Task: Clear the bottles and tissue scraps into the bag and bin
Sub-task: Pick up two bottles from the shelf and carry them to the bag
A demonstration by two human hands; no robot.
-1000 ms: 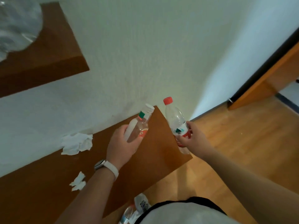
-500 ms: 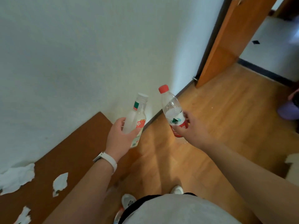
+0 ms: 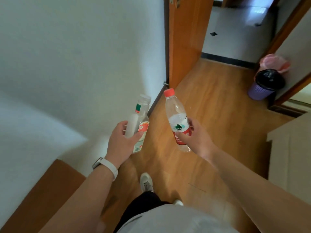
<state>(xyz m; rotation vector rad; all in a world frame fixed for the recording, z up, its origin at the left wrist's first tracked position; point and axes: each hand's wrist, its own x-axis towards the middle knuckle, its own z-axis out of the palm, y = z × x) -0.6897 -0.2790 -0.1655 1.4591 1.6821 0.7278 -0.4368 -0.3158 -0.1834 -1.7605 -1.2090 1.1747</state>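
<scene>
Above the wooden floor (image 3: 210,115), each hand grips a bottle.

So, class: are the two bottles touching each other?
Apart. The head view shows wooden floor between the white-capped bottle and the red-capped bottle.

You grip the white-capped bottle (image 3: 138,122) in your left hand (image 3: 120,143). It is clear, with a green neck band and an orange-and-white label, and its cap points away from you. The red-capped bottle (image 3: 176,118) in your right hand (image 3: 196,138) is clear with a red-and-white label. At far right on the floor stands the purple bin (image 3: 265,84) with a black liner, and the pink bag (image 3: 274,62) sits just behind it.
</scene>
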